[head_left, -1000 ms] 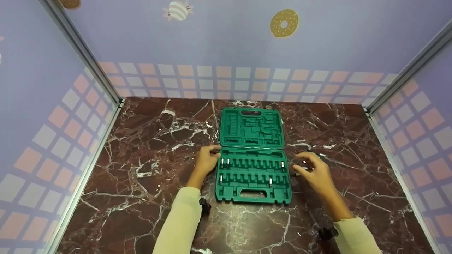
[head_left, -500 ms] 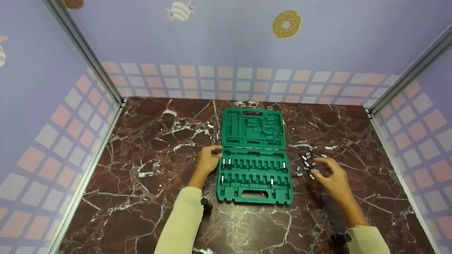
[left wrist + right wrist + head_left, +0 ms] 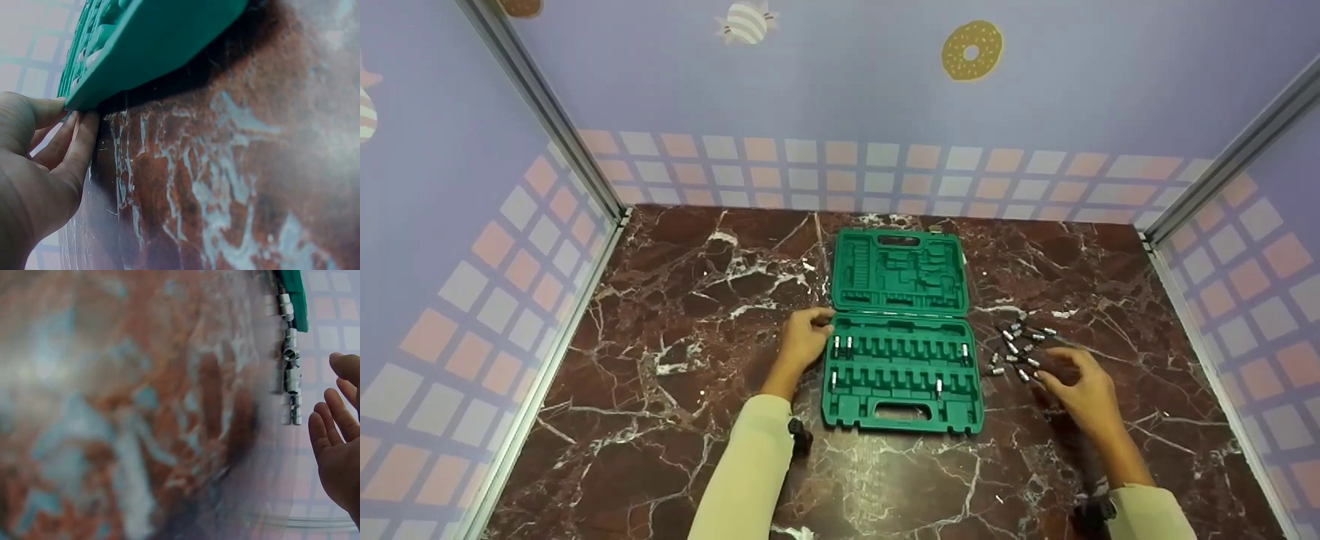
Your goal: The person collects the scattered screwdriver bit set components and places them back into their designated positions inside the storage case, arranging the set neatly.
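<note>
A green tool case [image 3: 849,414] lies unfolded on the marbled tabletop, its lid tipped back. Several bit sockets [image 3: 939,388] stand in its two rows of slots; most slots hold nothing. My left hand [image 3: 802,341] pinches the case's left edge near the hinge, thumb on top and fingers against the side, as the left wrist view shows at the case edge [image 3: 140,62]. To the right, a loose pile of silvery bit sockets with dark ends [image 3: 1011,347] lies on the table. My right hand [image 3: 1084,386] hovers at the pile's right side, fingers apart with nothing between them.
Purple walls with a checked band [image 3: 840,180] enclose the table [image 3: 697,450] at the back and both sides. Metal corner rails [image 3: 547,112] run down to the tabletop.
My right hand has moved right, from beside the case to the pile's far side, uncovering the loose bit sockets. The left hand stays on the case edge.
</note>
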